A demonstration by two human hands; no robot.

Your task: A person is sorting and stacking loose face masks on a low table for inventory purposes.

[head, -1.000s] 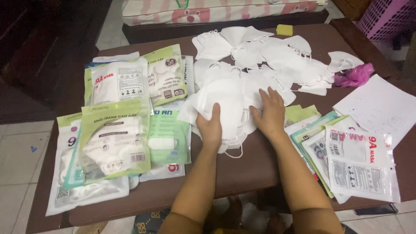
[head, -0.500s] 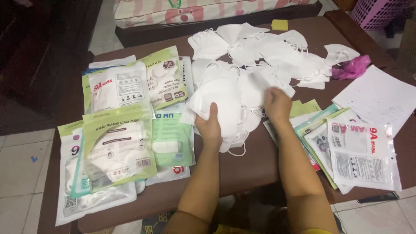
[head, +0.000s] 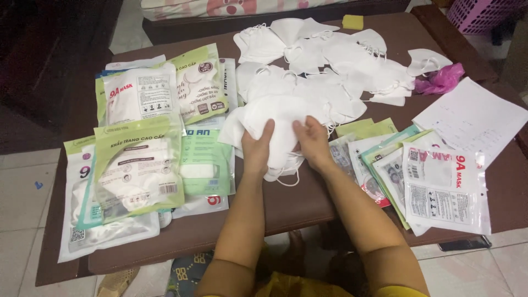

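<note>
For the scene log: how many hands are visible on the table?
2: the left hand and the right hand, both gripping the same stack of white masks at the table's middle. No other person's hands are visible.

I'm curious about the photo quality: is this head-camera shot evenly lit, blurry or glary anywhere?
Head view: sharp overall; the white fabric face masks look slightly overexposed, the clear plastic mask packets show mild sheen, and the upper left corner is dark.

Dark brown bench point(head: 308, 206) on pale tiled floor point(head: 22, 220). Dark wooden furniture point(head: 49, 66) at left. Patterned mattress point(head: 231, 6) beyond far edge. Pink plastic basket point(head: 484, 14) top right. Even indoor light.
</note>
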